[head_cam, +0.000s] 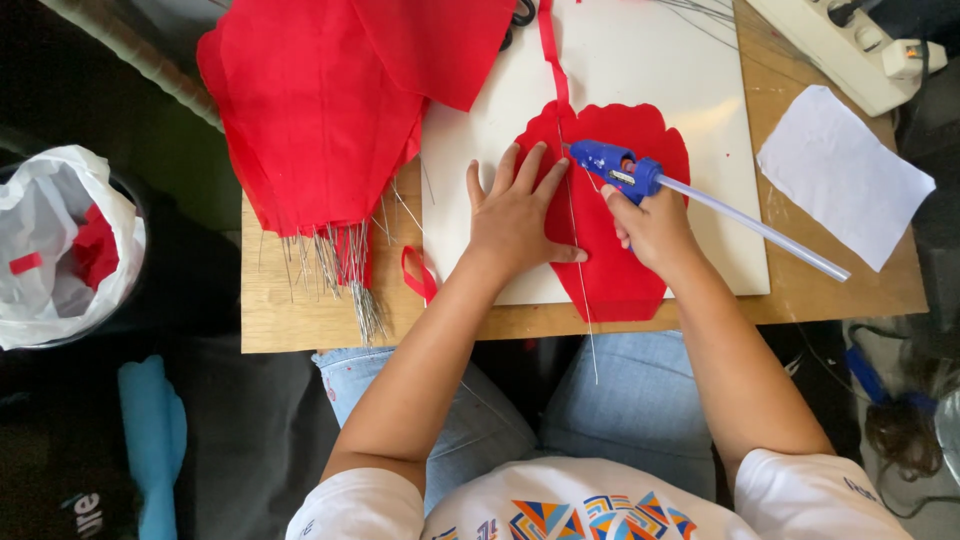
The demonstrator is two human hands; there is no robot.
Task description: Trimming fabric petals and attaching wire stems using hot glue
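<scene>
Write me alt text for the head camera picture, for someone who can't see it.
Seen from above, a person's left hand presses flat on a red petal-shaped fabric piece lying on a white board, while the right hand holds a blue glue gun with its nozzle at a thin wire running down the petal. A bundle of finished red wired petals lies to the left on the wooden table.

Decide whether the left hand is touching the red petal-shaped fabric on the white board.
Touching. The head view shows the left hand pressed flat on the red petal-shaped fabric, fingers spread across its left edge, with no gap visible.
</scene>
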